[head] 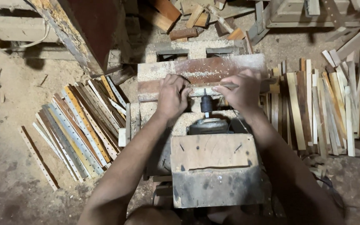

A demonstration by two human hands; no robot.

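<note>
Holding a thin wooden strip across the middle of the frame, I have both hands on it. My left hand is closed around its left part, the fingers curled over it so that this part is mostly hidden. My right hand pinches it from above, and a short end shows past my right fingers toward the right. The strip lies along the front edge of a reddish board covered with sawdust, just above the drill chuck, whose bit points up toward the strip between my two hands. Below the chuck are the round motor and a worn wooden box that covers it.

I judge that the step in hand is drilling a hole in this strip. At the left of the frame lies a pile of drilled strips, each with a row of small holes; at the right lies a pile of plain strips without visible holes.

The next move, I think, asks me to press the strip evenly against the bit, keeping it flat on the board, with my fingertips away from the turning chuck. I cannot tell if the bit already touches the wood.
</note>
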